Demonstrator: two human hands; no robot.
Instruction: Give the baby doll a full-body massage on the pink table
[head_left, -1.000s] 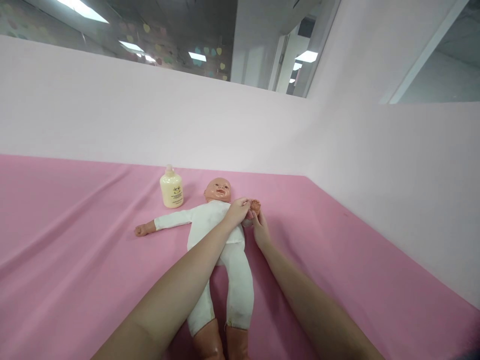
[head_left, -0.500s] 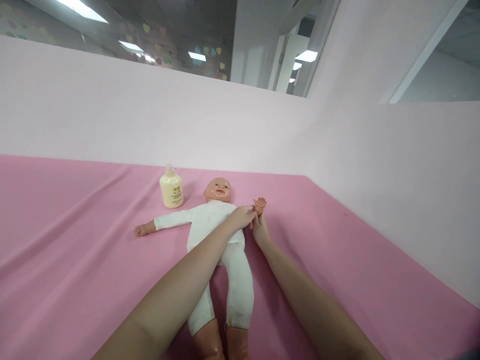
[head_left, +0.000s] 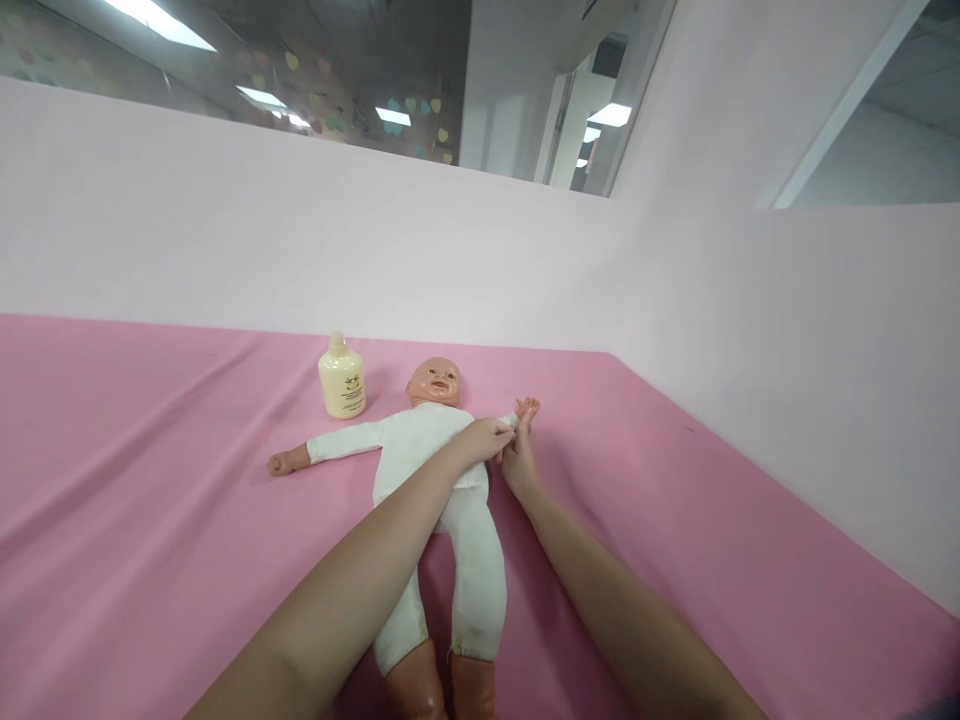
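A baby doll (head_left: 420, 450) in a white suit lies on its back on the pink sheet (head_left: 150, 500), head toward the far wall. My left hand (head_left: 486, 438) crosses over the doll's chest and pinches the white sleeve of its right-side arm. My right hand (head_left: 519, 455) grips that same arm near the wrist, with the doll's small hand (head_left: 527, 406) sticking out beyond my fingers. The doll's other arm (head_left: 330, 447) stretches out flat to the left.
A cream-coloured bottle (head_left: 342, 378) stands upright left of the doll's head. Pale pink walls (head_left: 300, 240) close the surface at the back and on the right. The sheet has long folds on the left side.
My left hand slid back along the doll's arm toward the shoulder. The doll's small hand, covered before, now shows beyond my fingers, and the arm lies lower.
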